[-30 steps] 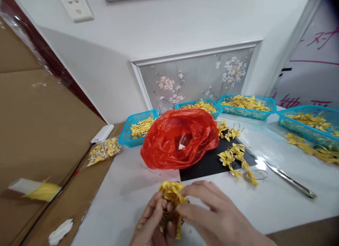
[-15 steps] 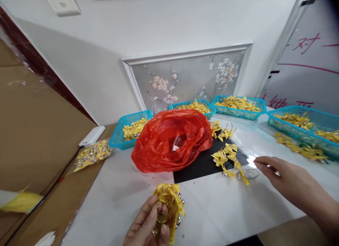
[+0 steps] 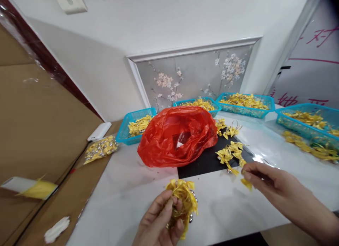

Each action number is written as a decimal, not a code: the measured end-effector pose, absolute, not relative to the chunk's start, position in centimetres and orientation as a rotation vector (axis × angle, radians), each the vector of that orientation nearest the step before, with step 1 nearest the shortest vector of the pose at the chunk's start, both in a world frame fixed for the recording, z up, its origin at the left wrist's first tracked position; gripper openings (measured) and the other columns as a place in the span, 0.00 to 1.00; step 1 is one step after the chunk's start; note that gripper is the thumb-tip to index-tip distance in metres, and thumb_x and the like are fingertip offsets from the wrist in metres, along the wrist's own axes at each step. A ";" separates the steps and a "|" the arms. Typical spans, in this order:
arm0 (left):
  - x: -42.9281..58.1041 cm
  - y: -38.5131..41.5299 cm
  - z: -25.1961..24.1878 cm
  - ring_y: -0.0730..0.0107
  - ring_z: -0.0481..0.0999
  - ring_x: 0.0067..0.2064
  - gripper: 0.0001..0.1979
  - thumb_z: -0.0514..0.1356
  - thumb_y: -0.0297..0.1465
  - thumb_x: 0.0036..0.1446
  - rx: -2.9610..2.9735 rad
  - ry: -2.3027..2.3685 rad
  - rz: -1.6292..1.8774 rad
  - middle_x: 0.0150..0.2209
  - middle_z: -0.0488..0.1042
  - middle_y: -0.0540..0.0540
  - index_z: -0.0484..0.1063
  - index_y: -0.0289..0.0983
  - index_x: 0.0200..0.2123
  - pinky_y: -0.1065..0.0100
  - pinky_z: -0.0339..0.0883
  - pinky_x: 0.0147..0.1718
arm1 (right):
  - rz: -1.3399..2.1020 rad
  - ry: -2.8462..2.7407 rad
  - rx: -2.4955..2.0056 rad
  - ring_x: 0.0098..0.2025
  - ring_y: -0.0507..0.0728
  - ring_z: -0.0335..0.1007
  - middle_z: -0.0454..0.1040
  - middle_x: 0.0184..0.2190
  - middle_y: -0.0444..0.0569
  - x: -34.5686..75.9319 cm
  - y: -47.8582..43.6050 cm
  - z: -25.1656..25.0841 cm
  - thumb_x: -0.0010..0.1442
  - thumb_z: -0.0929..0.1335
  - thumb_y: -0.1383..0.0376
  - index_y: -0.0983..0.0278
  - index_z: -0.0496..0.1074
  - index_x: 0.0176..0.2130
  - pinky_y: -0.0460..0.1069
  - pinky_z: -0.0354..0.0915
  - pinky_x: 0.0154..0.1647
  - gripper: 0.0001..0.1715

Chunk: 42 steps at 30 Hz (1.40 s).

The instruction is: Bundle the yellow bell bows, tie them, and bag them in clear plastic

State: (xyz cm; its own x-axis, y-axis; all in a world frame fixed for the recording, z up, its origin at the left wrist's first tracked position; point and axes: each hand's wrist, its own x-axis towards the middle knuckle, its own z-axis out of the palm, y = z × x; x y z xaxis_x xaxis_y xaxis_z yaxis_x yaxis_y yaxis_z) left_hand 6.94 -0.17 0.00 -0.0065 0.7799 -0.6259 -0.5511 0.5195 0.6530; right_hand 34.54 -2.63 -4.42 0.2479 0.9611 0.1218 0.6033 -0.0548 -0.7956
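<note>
Both hands on yellow bows, the right one at the near end of a loose cluster

The right hand (image 3: 280, 189) is the nearer of the two to the loose bows (image 3: 230, 153), which lie just beyond and to the left of its fingertips, partly over a black sheet (image 3: 197, 168) on the white desk (image 3: 116, 207). The cluster straggles diagonally, its long way running from far left to near right, towards that hand. At its near end, the right thumb and forefinger are almost together and seem to pinch a single bow (image 3: 247, 184), which hangs below the fingertips; the exact grip is too small to make out.

Well to the left and nearer the person, the left hand (image 3: 156, 221) has its fingers curled closed around a thick bunch of bows (image 3: 186, 200), with the thumb pressed over the gathered loops. The bunch stands above the desk, bows fanned outwards.

The bows look like crisp, folded ribbon with pointed tails. Round, shiny silver bells (image 3: 191, 218) show along the bunch's right side, and its thin, springy loops have a dull gold look. Behind lies a crumpled red bag (image 3: 174, 152) of thin, glossy plastic, its mouth gaping; blue lattice baskets (image 3: 132, 116) of bows stand beyond.
</note>
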 end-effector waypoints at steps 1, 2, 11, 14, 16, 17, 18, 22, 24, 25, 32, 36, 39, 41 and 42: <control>7.0 -0.3 0.0 0.70 0.80 0.26 0.13 0.69 0.16 0.41 0.244 1.160 1.056 0.25 0.80 0.46 0.77 0.34 0.31 0.76 0.73 0.22 | 0.611 -1.490 -1.711 0.29 0.56 0.71 0.75 0.28 0.46 33.5 -2.4 -3.8 0.60 0.63 0.51 0.60 0.70 0.35 0.47 0.66 0.28 0.16; 7.1 -0.5 0.0 0.71 0.80 0.26 0.13 0.70 0.16 0.40 0.244 1.156 1.048 0.25 0.80 0.46 0.77 0.34 0.31 0.76 0.73 0.21 | 0.628 -1.528 -1.670 0.27 0.55 0.69 0.74 0.26 0.45 32.4 -2.1 -3.3 0.61 0.62 0.53 0.60 0.69 0.34 0.47 0.65 0.26 0.15; 6.4 -1.0 -0.2 0.69 0.80 0.28 0.13 0.71 0.17 0.37 0.226 1.106 1.103 0.26 0.80 0.47 0.78 0.35 0.29 0.75 0.73 0.22 | 0.744 -1.458 -1.371 0.21 0.51 0.58 0.64 0.21 0.40 24.6 1.8 -0.6 0.59 0.62 0.62 0.61 0.61 0.29 0.45 0.57 0.20 0.08; 6.1 -0.9 -0.5 0.69 0.80 0.28 0.13 0.72 0.18 0.37 0.215 1.091 1.104 0.26 0.80 0.47 0.78 0.35 0.29 0.74 0.73 0.23 | 0.664 -1.503 -1.368 0.20 0.50 0.57 0.62 0.19 0.38 23.4 3.1 0.2 0.57 0.63 0.64 0.60 0.58 0.28 0.44 0.54 0.20 0.08; 6.0 -0.8 -0.6 0.69 0.80 0.28 0.13 0.72 0.18 0.38 0.217 1.072 1.084 0.27 0.80 0.45 0.78 0.35 0.29 0.74 0.74 0.24 | 0.600 -1.568 -1.395 0.18 0.49 0.55 0.59 0.17 0.36 23.0 3.7 0.9 0.56 0.63 0.66 0.60 0.57 0.28 0.44 0.52 0.19 0.08; 6.0 -0.7 -0.7 0.70 0.79 0.28 0.13 0.72 0.19 0.38 0.220 1.066 1.082 0.26 0.80 0.45 0.79 0.35 0.30 0.74 0.73 0.24 | 0.568 -1.598 -1.413 0.18 0.49 0.54 0.59 0.16 0.35 22.8 3.9 1.2 0.55 0.63 0.67 0.60 0.57 0.28 0.44 0.51 0.19 0.08; 6.0 -0.6 -0.7 0.70 0.79 0.27 0.13 0.72 0.19 0.38 0.218 1.066 1.087 0.26 0.80 0.44 0.79 0.35 0.30 0.74 0.74 0.24 | 0.538 -1.626 -1.426 0.17 0.49 0.54 0.59 0.15 0.35 22.6 3.9 1.5 0.55 0.63 0.68 0.60 0.58 0.28 0.44 0.51 0.18 0.07; 6.0 -0.5 -0.8 0.67 0.81 0.29 0.12 0.71 0.18 0.39 0.193 1.066 1.128 0.27 0.81 0.46 0.78 0.36 0.29 0.72 0.74 0.25 | 0.491 -1.757 -1.387 0.19 0.51 0.62 0.66 0.18 0.39 21.2 2.0 1.5 0.57 0.63 0.68 0.60 0.62 0.28 0.44 0.54 0.18 0.06; 6.0 -0.5 -0.9 0.66 0.81 0.30 0.12 0.72 0.19 0.39 0.212 1.011 1.112 0.30 0.82 0.44 0.78 0.36 0.30 0.70 0.75 0.28 | 0.471 -1.807 -1.327 0.22 0.52 0.67 0.71 0.23 0.43 20.3 0.5 0.6 0.59 0.61 0.68 0.60 0.65 0.28 0.44 0.60 0.19 0.08; 6.0 -0.5 -1.0 0.66 0.81 0.30 0.13 0.72 0.20 0.39 0.226 0.980 1.105 0.31 0.82 0.43 0.78 0.36 0.31 0.69 0.75 0.29 | 0.446 -1.835 -1.298 0.23 0.53 0.70 0.72 0.26 0.44 19.9 -0.1 0.0 0.60 0.60 0.68 0.60 0.67 0.30 0.45 0.63 0.21 0.10; 6.1 -0.7 -1.3 0.56 0.81 0.40 0.11 0.71 0.26 0.44 0.216 0.945 1.137 0.35 0.82 0.43 0.78 0.37 0.34 0.63 0.75 0.38 | -0.085 -2.041 -1.299 0.26 0.54 0.76 0.77 0.37 0.50 19.1 -2.2 -2.9 0.66 0.58 0.66 0.61 0.69 0.49 0.45 0.69 0.19 0.16; 6.2 -0.8 -1.3 0.56 0.82 0.39 0.13 0.73 0.26 0.39 0.219 0.929 1.142 0.32 0.82 0.45 0.79 0.38 0.32 0.66 0.75 0.35 | -0.329 -1.987 -1.341 0.25 0.53 0.75 0.77 0.38 0.51 18.6 -2.7 -3.0 0.67 0.57 0.67 0.59 0.72 0.44 0.43 0.64 0.15 0.17; 6.2 -0.8 -1.3 0.57 0.82 0.38 0.14 0.74 0.24 0.37 0.217 0.948 1.133 0.30 0.82 0.45 0.79 0.38 0.31 0.67 0.75 0.33 | -0.368 -1.950 -1.337 0.27 0.53 0.76 0.77 0.39 0.51 18.2 -3.0 -3.1 0.66 0.59 0.69 0.60 0.73 0.43 0.43 0.66 0.19 0.15; 6.2 -0.8 -1.4 0.57 0.82 0.37 0.13 0.73 0.24 0.38 0.210 0.974 1.137 0.30 0.82 0.45 0.79 0.37 0.31 0.66 0.76 0.33 | -0.402 -1.958 -1.341 0.26 0.53 0.75 0.77 0.38 0.51 18.0 -3.1 -3.1 0.64 0.60 0.70 0.61 0.73 0.43 0.44 0.66 0.21 0.14; 6.1 -0.8 -1.5 0.57 0.82 0.37 0.13 0.73 0.25 0.38 0.208 0.986 1.139 0.31 0.82 0.45 0.79 0.37 0.31 0.66 0.76 0.34 | -0.418 -1.964 -1.345 0.25 0.52 0.75 0.77 0.38 0.51 17.9 -3.1 -3.1 0.64 0.60 0.71 0.62 0.73 0.43 0.44 0.66 0.21 0.14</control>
State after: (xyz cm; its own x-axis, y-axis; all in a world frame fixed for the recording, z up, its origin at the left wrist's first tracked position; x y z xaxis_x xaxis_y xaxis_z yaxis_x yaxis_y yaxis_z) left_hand 6.11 -0.83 -1.46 0.0680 0.8323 -0.5502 -0.6636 0.4495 0.5980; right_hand 17.88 -3.07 -3.08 -0.2069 0.6764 0.7069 0.9055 0.4060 -0.1234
